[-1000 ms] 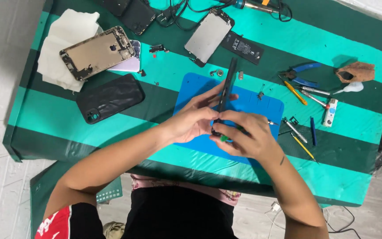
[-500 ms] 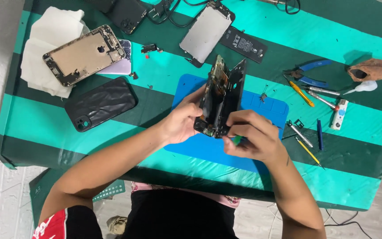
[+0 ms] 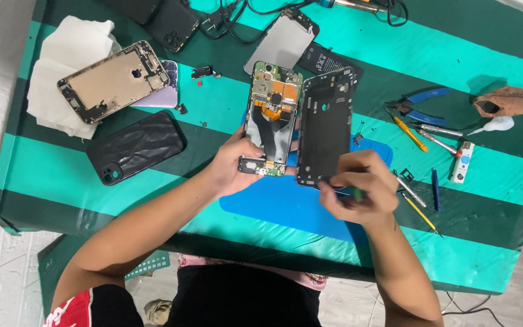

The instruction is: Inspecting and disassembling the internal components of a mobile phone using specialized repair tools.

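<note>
Holding opened phone body [image 3: 270, 118] in left hand [image 3: 232, 168], fingers clamped on its lower edge, board side up: green circuit board, orange flex ribbon, silvery shield plate. Sitting at centre of table, just above blue mat [image 3: 286, 203], at 12 o'clock from it.

Gripping black back cover [image 3: 325, 127] with right hand [image 3: 358, 191], fingers pinched round its bottom corner along with a thin green-tipped tool [image 3: 356, 194]. Cover matte black, rectangular, rounded corners, small cutouts; standing just beside phone body at its 3 o'clock, long edges nearly touching.

Lying at 9 o'clock: glossy black phone case [image 3: 135, 146] with wrinkled sheen, camera hole at lower corner. At 10 o'clock: bare gold-toned metal phone frame [image 3: 113, 82] resting on a purple phone and crumpled white paper towels [image 3: 71, 60].

Resting at 12 o'clock: grey display panel [image 3: 281, 42], flat and tilted, with a black battery [image 3: 322, 59] beside it carrying a small pale label, too small to read. Dark phone with camera cluster [image 3: 174, 24] at 11 o'clock.

Scattering at 3 o'clock: blue-handled pliers [image 3: 422, 109], yellow-handled screwdriver [image 3: 410, 133], metal tweezers, white glue bottle [image 3: 496, 125], brown lumpy piece [image 3: 503, 102].

Covering table: cloth [image 3: 467, 54] in teal and dark green stripes.
</note>
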